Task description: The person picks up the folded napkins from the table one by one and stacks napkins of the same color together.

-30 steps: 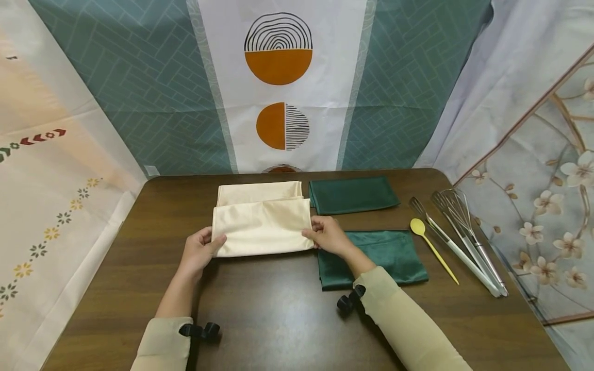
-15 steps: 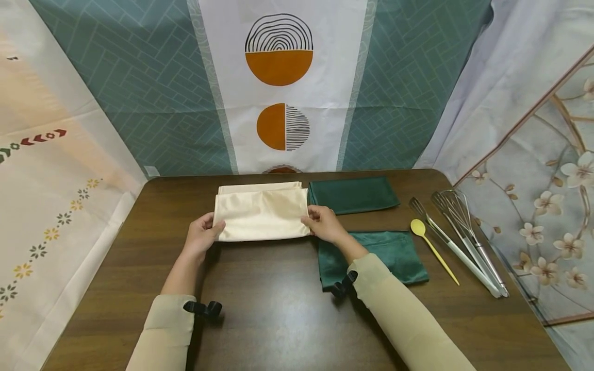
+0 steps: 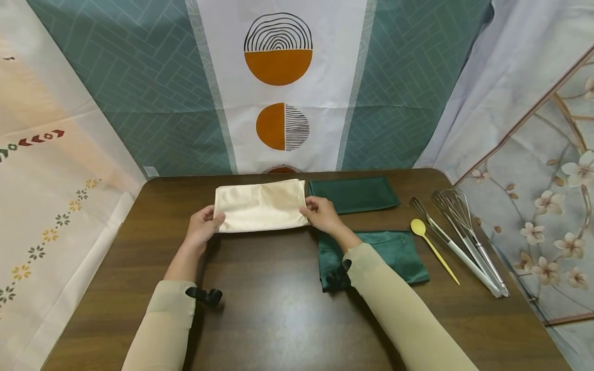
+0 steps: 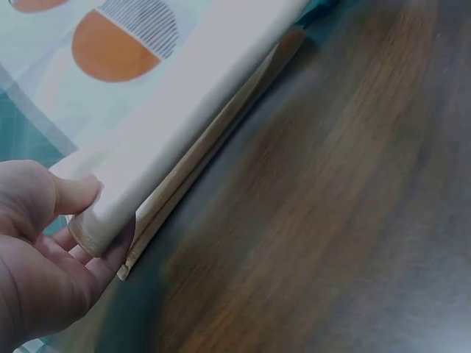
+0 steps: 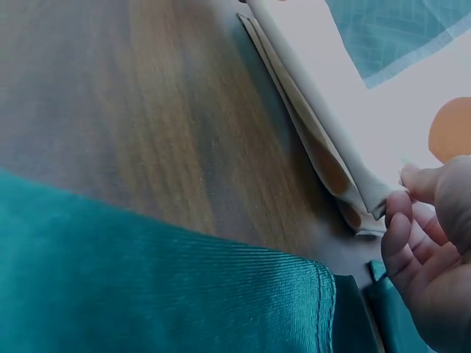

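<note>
Both hands hold a folded cream cloth [image 3: 261,207] level by its ends. My left hand [image 3: 202,226] pinches its left end, thumb on top and fingers underneath. At the right end my right hand [image 3: 324,214] grips the corner between thumb and fingers. A second folded cream cloth [image 4: 176,181] lies on the table right beneath it. In the right wrist view, the layered edge of this lower cloth [image 5: 321,158] shows under the held one. From the head it is almost wholly hidden.
Two folded dark green cloths lie to the right: one at the back [image 3: 355,195], one nearer [image 3: 392,255], partly under the right forearm. Beyond them on the wooden table [image 3: 274,309] are a yellow spoon [image 3: 418,227], a whisk [image 3: 458,208] and other long-handled metal utensils.
Both hands have carried the held cream cloth away from me, toward the back of the table. It now covers the second cream cloth, which showed behind it before.
</note>
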`<state>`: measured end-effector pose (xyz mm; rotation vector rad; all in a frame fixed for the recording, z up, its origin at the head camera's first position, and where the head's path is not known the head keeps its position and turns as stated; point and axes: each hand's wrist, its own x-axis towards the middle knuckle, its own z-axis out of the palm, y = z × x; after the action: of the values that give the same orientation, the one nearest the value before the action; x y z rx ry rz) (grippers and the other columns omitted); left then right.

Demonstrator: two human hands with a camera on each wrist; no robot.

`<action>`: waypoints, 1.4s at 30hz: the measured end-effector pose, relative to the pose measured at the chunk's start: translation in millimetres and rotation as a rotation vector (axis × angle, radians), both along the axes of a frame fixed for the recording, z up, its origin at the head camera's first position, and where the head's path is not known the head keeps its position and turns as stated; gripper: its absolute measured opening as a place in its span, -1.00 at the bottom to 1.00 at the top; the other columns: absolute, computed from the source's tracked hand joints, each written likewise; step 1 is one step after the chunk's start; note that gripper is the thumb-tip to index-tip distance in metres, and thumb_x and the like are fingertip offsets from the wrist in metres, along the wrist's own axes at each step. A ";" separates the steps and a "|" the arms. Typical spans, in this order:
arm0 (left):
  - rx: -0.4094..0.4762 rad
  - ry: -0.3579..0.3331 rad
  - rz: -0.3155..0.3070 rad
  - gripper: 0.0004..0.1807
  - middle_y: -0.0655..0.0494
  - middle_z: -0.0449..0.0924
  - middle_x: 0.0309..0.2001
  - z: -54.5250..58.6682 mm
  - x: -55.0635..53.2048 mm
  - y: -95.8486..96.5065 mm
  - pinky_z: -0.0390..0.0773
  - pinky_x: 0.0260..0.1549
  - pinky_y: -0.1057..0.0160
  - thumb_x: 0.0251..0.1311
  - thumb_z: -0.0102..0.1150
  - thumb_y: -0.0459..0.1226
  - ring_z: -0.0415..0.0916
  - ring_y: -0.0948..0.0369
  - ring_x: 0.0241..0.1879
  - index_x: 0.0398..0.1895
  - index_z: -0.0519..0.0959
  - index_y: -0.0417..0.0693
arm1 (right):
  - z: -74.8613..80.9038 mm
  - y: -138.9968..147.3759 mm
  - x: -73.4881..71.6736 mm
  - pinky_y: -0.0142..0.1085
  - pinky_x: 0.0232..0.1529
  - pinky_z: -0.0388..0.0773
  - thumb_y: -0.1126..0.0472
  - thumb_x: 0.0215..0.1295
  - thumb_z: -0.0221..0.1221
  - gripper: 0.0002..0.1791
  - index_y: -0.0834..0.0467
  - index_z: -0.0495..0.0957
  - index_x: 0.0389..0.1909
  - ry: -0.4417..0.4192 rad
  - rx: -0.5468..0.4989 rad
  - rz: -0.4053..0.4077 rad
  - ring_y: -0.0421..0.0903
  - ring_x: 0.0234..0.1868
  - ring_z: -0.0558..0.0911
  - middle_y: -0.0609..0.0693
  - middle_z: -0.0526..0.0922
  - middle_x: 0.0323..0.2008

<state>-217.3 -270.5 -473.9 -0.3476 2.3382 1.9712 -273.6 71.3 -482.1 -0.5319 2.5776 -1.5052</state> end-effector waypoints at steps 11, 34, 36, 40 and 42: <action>-0.043 0.042 0.032 -0.46 0.14 0.61 -0.14 -4.9 -27.1 -9.0 0.59 -0.32 0.45 0.43 0.20 -0.22 0.59 0.40 -0.35 0.37 0.42 -0.32 | -1.7 -9.9 -17.9 -0.38 -0.52 0.48 0.24 0.44 0.24 -0.76 0.28 0.62 0.01 -0.071 -0.046 -0.065 -0.17 -0.57 0.59 0.10 0.72 -0.35; -0.221 -0.022 0.129 -0.46 -0.11 0.49 0.04 -11.5 -38.4 -13.9 0.48 -0.36 0.45 0.39 0.24 -0.19 0.43 0.22 -0.17 0.33 0.48 -0.32 | -5.9 -24.9 -28.1 -0.36 -0.49 0.58 0.13 0.40 0.29 -0.76 0.26 0.67 -0.20 -0.140 0.121 -0.198 -0.19 -0.66 0.61 0.04 0.69 -0.58; -0.231 -0.035 0.150 -0.47 -0.10 0.50 0.03 -11.5 -37.4 -13.7 0.48 -0.39 0.44 0.39 0.25 -0.19 0.44 0.21 -0.18 0.31 0.49 -0.32 | -4.7 -26.2 -27.1 -0.35 -0.51 0.57 0.12 0.39 0.30 -0.77 0.26 0.67 -0.23 -0.140 0.130 -0.205 -0.19 -0.67 0.62 0.02 0.69 -0.60; -0.236 -0.028 0.188 -0.51 -0.08 0.51 -0.02 -13.0 -37.3 -12.7 0.48 -0.42 0.45 0.38 0.25 -0.22 0.43 0.22 -0.20 0.27 0.53 -0.33 | -4.8 -28.4 -27.3 -0.36 -0.53 0.57 0.15 0.38 0.30 -0.78 0.27 0.68 -0.20 -0.117 0.106 -0.223 -0.18 -0.65 0.62 0.04 0.69 -0.58; -0.237 -0.021 0.209 -0.53 -0.06 0.51 -0.05 -13.4 -37.3 -12.0 0.47 -0.44 0.46 0.37 0.25 -0.22 0.42 0.24 -0.22 0.25 0.55 -0.33 | -6.1 -29.3 -27.6 -0.37 -0.53 0.58 0.16 0.38 0.31 -0.77 0.28 0.68 -0.17 -0.103 0.095 -0.231 -0.17 -0.64 0.63 0.05 0.70 -0.56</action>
<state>-254.6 -282.4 -487.3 -0.6477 2.6224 1.7571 -301.2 41.9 -488.2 -0.1454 2.6881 -1.4204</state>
